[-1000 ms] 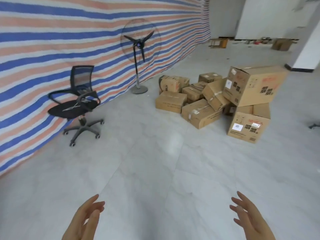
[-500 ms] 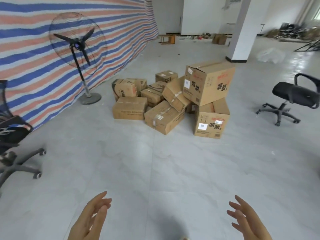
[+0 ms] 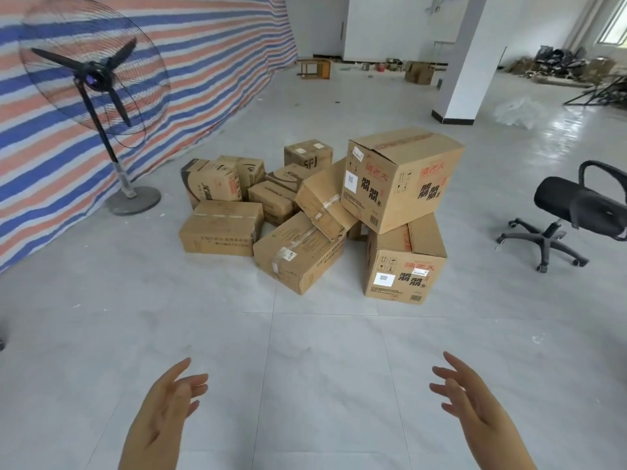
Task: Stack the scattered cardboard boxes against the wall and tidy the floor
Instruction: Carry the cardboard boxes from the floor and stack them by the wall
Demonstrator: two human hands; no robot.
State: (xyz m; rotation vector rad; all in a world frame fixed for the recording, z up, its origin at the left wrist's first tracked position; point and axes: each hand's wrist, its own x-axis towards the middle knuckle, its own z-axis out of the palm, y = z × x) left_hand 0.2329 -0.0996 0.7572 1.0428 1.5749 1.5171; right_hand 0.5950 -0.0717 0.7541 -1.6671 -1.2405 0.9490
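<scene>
A heap of several brown cardboard boxes lies on the grey tiled floor ahead. A large printed box (image 3: 403,178) sits askew on top of a similar one (image 3: 405,262) at the right. A long taped box (image 3: 298,254) lies tilted in front, with a flat box (image 3: 222,227) to its left. Smaller boxes (image 3: 307,154) crowd behind. My left hand (image 3: 163,415) and my right hand (image 3: 475,408) hover low in front of me, fingers relaxed, palms facing each other, holding nothing and well short of the heap.
A striped tarp wall (image 3: 203,62) runs along the left. A black pedestal fan (image 3: 98,96) stands by it. A black office chair (image 3: 573,212) stands at the right. A white pillar (image 3: 464,59) and scattered clutter sit further back.
The view has swung right and come closer to the boxes. The chair by the wall has left the view and another chair has come in at the right. Both hands stay empty.
</scene>
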